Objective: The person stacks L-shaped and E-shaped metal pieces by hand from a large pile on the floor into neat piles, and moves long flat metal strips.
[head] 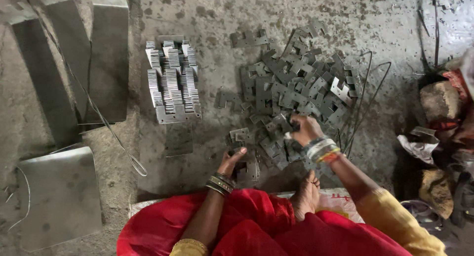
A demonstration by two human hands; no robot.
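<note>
Fingers (296, 123) of right hand (304, 130) curling shut around one flat notched metal piece (281, 122) at near edge of loose pile (296, 85), pinching it tight. Left hand (231, 161) lying lower, fingers half bent and narrow, resting on small clump of stamped pieces (247, 169) just in front of knees; whether actually gripping one, cannot tell. Bangles (219, 183) ringing left wrist, more bangles (322, 150) ringing right. Bare foot (306, 196) poking out from red cloth (256, 226) between the arms. Further out, loose pile spreading across grey concrete floor (207, 19), pieces overlapping at all angles, thin wire loops (368, 88) trailing along its right side. Left of pile, neat stack of same pieces (173, 80) standing in tidy rows. Far left, flat sheet-metal plates (74, 63) lying well apart from everything.
</note>
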